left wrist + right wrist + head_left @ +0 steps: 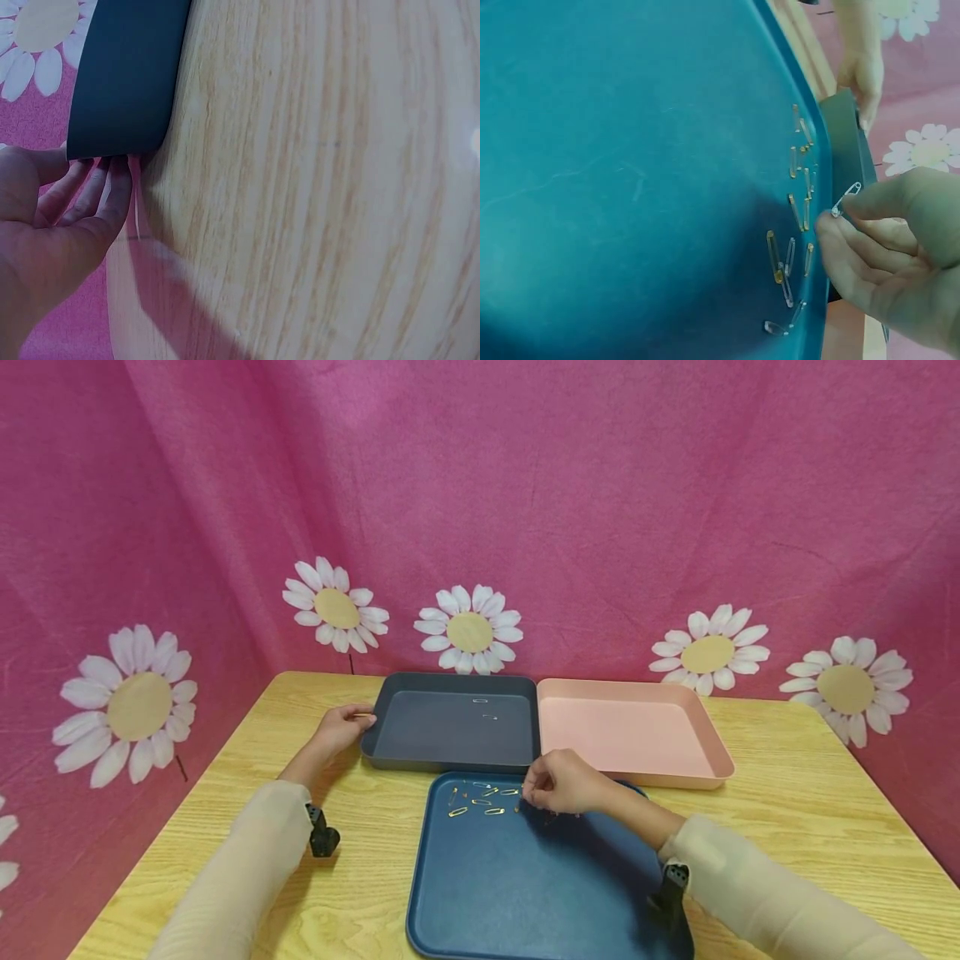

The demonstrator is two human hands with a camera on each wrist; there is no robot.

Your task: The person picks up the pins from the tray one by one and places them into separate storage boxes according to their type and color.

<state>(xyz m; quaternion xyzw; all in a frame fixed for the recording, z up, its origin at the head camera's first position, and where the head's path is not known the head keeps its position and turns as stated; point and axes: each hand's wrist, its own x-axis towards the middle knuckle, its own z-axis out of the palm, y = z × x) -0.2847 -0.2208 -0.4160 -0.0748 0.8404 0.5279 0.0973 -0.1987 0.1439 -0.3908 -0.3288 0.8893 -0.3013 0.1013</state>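
Note:
My right hand [564, 782] is over the far edge of the blue tray [525, 893]. Between thumb and fingertips it pinches a silver safety pin [847, 199], plain in the right wrist view. Gold and silver safety pins [773, 255] lie scattered along that tray's far side, several of them. My left hand [343, 728] grips the left end of the dark grey tray [450, 766], thumb at its rim and fingers against the outer wall [124, 112]. Two safety pins [480, 700] lie apart inside the dark grey tray.
To the right of the dark grey tray, touching or nearly touching it, stands a pink tray [630, 727]. All three trays rest on a wooden table [360, 893]. A pink cloth with daisies [585, 527] hangs behind the table and at its left.

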